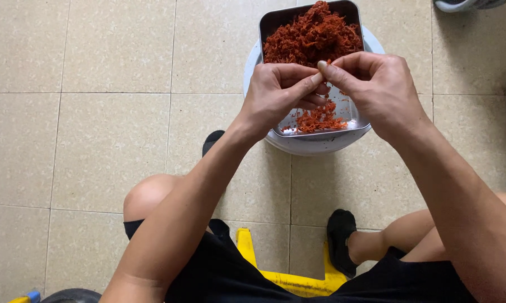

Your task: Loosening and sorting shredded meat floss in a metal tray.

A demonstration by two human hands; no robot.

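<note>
A rectangular metal tray (272,22) rests on a round white basin (314,143) on the tiled floor. The tray holds a big heap of red shredded bits (312,36) at its far end and a smaller pile (319,119) near its front edge. My left hand (278,92) and my right hand (376,90) meet above the tray's middle. Their fingertips pinch together on a small red piece between them; it is mostly hidden by the fingers.
I sit on a low yellow stool (289,278) with knees apart, feet in black socks (341,238) on beige floor tiles (96,140). A pale shoe edge (460,5) shows at the top right.
</note>
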